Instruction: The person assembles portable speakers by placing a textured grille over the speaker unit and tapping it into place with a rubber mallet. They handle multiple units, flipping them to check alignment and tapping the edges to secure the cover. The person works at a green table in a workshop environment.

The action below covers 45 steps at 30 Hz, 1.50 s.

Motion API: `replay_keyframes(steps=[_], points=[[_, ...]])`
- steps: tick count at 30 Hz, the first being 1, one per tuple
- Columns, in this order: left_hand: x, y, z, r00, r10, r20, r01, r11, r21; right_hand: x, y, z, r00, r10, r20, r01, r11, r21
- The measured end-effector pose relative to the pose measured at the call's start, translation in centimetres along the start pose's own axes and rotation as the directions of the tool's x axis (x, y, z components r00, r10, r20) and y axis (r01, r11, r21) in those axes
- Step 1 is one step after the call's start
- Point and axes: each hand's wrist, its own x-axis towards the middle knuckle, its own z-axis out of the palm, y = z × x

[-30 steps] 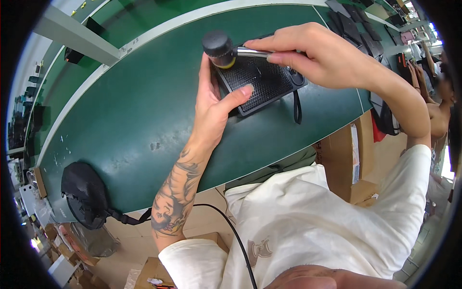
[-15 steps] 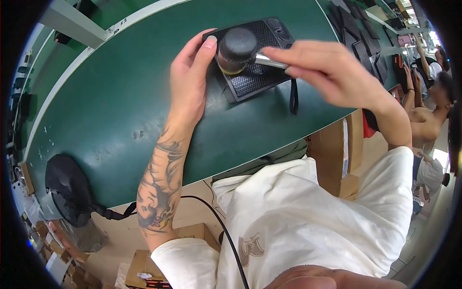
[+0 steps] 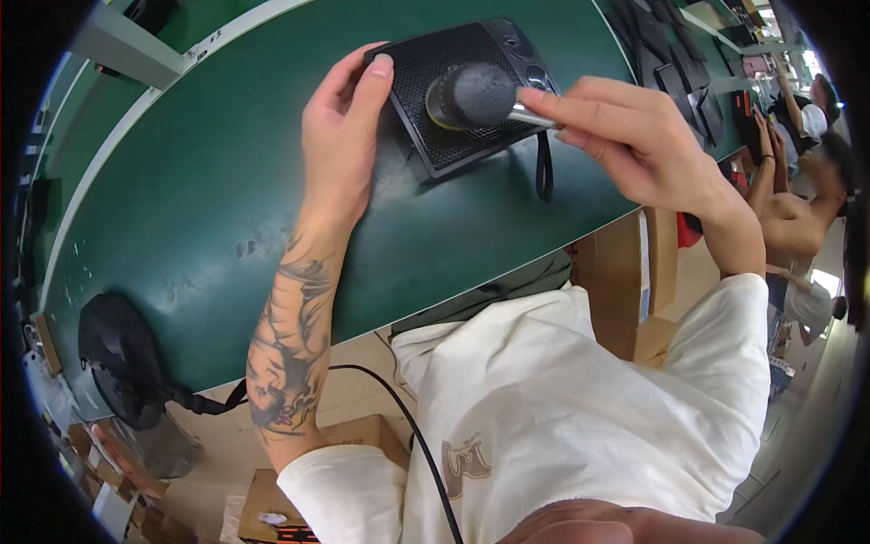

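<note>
On the green tabletop (image 3: 208, 199), a black speaker (image 3: 412, 95) lies face-up, dials (image 3: 513, 43) rightward. The left hand (image 3: 343, 122) clasps its corner; the right hand's (image 3: 639, 131) grip closely wraps a mallet (image 3: 485, 95), long axis crosswise, blocking mid-speaker. Dark panels (image 3: 684, 95) lie right.

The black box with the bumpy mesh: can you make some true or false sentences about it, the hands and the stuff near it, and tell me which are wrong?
1. The right hand holds the mallet by its shiny handle. True.
2. The tabletop is white. False: it is green.
3. The left hand touches the black box. True.
4. The strap is red. False: it is black.
5. The mallet's head is over the mesh. True.
</note>
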Motion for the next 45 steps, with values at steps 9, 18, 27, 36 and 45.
replay_keyframes(steps=[9,18,27,36,45], points=[[0.0,0.2,0.3,1.0,-0.02,-0.011,0.021,0.999,0.042,-1.5,0.2,0.9,0.999,0.02,-0.03,-0.015,0.99,0.144],[-0.1,0.5,0.6,0.996,-0.058,-0.071,0.064,0.994,0.085,-2.6,2.2,-1.6,0.963,0.217,-0.157,-0.203,0.974,0.103],[-0.1,0.3,0.0,1.0,0.006,-0.001,-0.006,0.997,0.081,-6.0,4.8,-1.0,0.916,0.314,-0.249,-0.262,0.94,0.22],[-1.9,2.5,0.8,0.564,0.169,0.808,-0.821,0.012,0.57,-14.0,12.6,5.3,0.844,0.301,-0.444,-0.412,0.894,-0.177],[-1.6,1.7,0.9,0.652,0.455,0.607,-0.74,0.205,0.641,-10.5,5.9,7.0,0.831,0.227,-0.508,-0.124,0.966,0.229]])
